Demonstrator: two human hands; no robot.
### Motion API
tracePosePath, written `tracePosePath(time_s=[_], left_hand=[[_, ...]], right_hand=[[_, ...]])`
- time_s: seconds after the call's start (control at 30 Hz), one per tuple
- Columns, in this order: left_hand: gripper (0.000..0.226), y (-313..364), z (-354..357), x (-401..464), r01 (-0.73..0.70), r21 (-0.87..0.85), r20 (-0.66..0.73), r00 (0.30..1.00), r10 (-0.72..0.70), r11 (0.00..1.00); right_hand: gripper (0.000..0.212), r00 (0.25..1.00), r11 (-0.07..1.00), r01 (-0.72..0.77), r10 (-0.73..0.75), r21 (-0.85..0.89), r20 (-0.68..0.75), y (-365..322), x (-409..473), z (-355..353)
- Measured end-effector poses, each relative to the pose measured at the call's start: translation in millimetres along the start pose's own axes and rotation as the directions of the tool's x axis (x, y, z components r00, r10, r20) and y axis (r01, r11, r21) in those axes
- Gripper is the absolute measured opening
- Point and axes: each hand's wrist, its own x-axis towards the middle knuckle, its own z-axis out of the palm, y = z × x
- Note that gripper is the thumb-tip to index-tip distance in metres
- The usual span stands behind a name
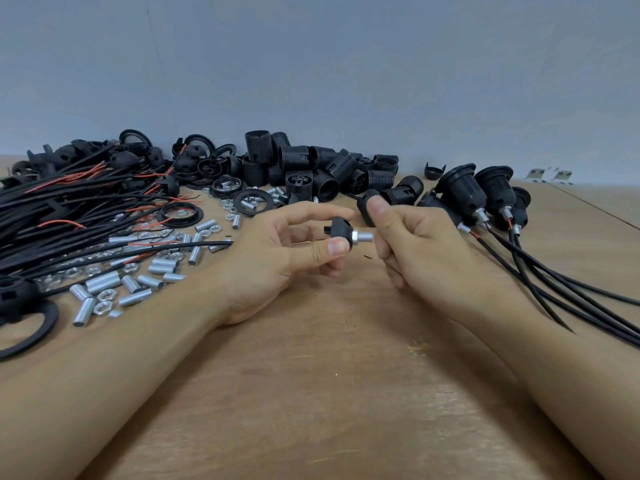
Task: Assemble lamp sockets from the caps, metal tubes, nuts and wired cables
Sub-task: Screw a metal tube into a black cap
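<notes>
The left hand (294, 251) pinches a small black plastic dome cap (341, 230) between thumb and curled fingers, above the brown wooden tabletop (311, 393); a short silver threaded metal tube (363, 236) sticks out of the cap's crown toward the right, with what looks like a thin silver nut seated at its base. The right hand (415, 251) sits just beside the tube's free end, fingers loosely curled around it; whether the fingertips actually touch the tube I cannot tell, since the thumb hides the contact.

The step in hand appears to be screwing the tube home in the cap; to do it well, keep the cap still in the left pinch, hold the tube square to the crown so the thread does not cross, and turn with the fingertips until the nut bears flat on the plastic; stop at snug, since the plastic probably strips easily.

Spare silver tubes and hex nuts (138, 282) lie scattered at left beside the bundle of black cables with red wire ends (69, 202); ribbed black socket bodies (311, 168) are heaped behind; finished black sockets on cables (485, 195) lie at right.
</notes>
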Motion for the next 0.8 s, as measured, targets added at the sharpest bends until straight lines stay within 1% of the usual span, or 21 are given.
tracePosePath(time_s=[0.03, 0.07, 0.1, 0.17, 0.2, 0.23, 0.3, 0.37, 0.4, 0.43, 0.5, 0.53, 0.57, 0.6, 0.63, 0.67, 0.73, 0.8], left_hand=[[0.044, -0.3, 0.1, 0.5, -0.003, 0.000, -0.004, 1.000, 0.003, 1.000], [0.045, -0.7, 0.0, 1.0, -0.005, 0.000, -0.013, 1.000, 0.005, 1.000], [0.045, -1.0, 0.1, 1.3, -0.006, -0.004, -0.021, 1.000, 0.006, 1.000], [0.046, -1.2, 0.2, 1.1, -0.010, -0.010, -0.019, 1.000, 0.010, 1.000], [0.046, -1.3, 0.2, 0.8, -0.013, -0.004, -0.011, 1.000, 0.013, 1.000], [0.045, -1.3, 0.0, 0.4, -0.018, 0.008, -0.001, 1.000, 0.018, 1.000], [0.043, -0.8, 0.0, 0.3, -0.026, 0.026, 0.010, 1.000, 0.025, 0.999], [0.042, -1.6, 0.2, 1.6, -0.028, 0.034, 0.000, 1.000, 0.028, 0.999], [0.043, -2.5, -0.1, 2.5, -0.026, 0.031, -0.013, 1.000, 0.027, 0.999], [0.044, -2.8, -0.2, 2.9, -0.023, 0.025, -0.028, 0.999, 0.024, 0.999], [0.043, -3.5, -2.0, 2.9, -0.022, 0.013, -0.035, 0.999, 0.022, 1.000], [0.041, -3.8, -2.8, 2.7, -0.026, 0.008, -0.022, 0.999, 0.026, 1.000], [0.040, -3.5, -3.4, 2.2, -0.038, 0.006, -0.006, 0.999, 0.038, 0.999], [0.040, -2.9, -3.3, 1.8, -0.067, 0.022, 0.002, 0.998, 0.067, 0.998], [0.041, -3.0, -2.9, 1.8, -0.123, 0.078, -0.009, 0.992, 0.124, 0.989], [0.042, -2.7, -1.8, 2.3, -0.198, 0.173, -0.030, 0.978, 0.206, 0.965], [0.043, -2.5, 1.5, 3.7, -0.319, 0.351, -0.045, 0.933, 0.356, 0.880], [0.044, -2.9, 4.1, 3.8, -0.398, 0.467, -0.028, 0.886, 0.463, 0.790]], right_hand=[[0.063, 1.000, 1.000, -0.021, 0.021, 0.002, -0.008, -1.5, 0.0, -0.7], [0.065, 0.999, 0.999, -0.035, 0.035, 0.011, 0.006, -3.3, -0.6, -1.1], [0.061, 0.998, 0.999, -0.040, 0.039, 0.024, 0.040, -4.4, -1.3, -1.2], [0.043, 0.995, 1.000, -0.016, 0.015, 0.003, 0.103, -4.8, -3.2, -0.4], [0.041, 0.993, 1.000, -0.003, 0.006, -0.022, 0.117, -3.6, -3.5, 0.5], [0.047, 0.992, 0.999, -0.001, 0.006, -0.042, 0.127, -2.8, -3.8, 1.3], [0.065, 0.990, 0.998, -0.048, 0.054, -0.047, 0.128, -3.1, -4.4, 2.7], [0.072, 0.987, 0.995, -0.102, 0.103, -0.016, 0.123, -4.3, -4.1, 2.1], [0.071, 0.987, 0.994, -0.108, 0.107, 0.002, 0.120, -4.1, -3.6, 1.8], [0.066, 0.989, 0.995, -0.094, 0.092, 0.014, 0.120, -3.3, -2.9, 1.7], [0.046, 0.990, 0.999, -0.048, 0.045, 0.020, 0.133, -1.0, -1.5, 0.9], [0.040, 0.989, 0.999, -0.038, 0.034, 0.026, 0.146, -0.3, -1.2, 0.1], [0.040, 0.986, 0.998, -0.043, 0.035, 0.043, 0.162, 0.5, -1.2, -0.4], [0.043, 0.983, 0.996, -0.061, 0.048, 0.071, 0.176, 0.4, -1.4, -0.4], [0.046, 0.981, 0.990, -0.088, 0.067, 0.110, 0.184, -0.2, -1.4, 0.2], [0.047, 0.978, 0.979, -0.121, 0.089, 0.162, 0.190, -1.2, -1.0, 1.1], [0.050, 0.967, 0.936, -0.202, 0.145, 0.288, 0.208, -2.3, 1.1, 3.0], [0.053, 0.950, 0.886, -0.278, 0.198, 0.371, 0.240, -2.4, 3.3, 4.1]])
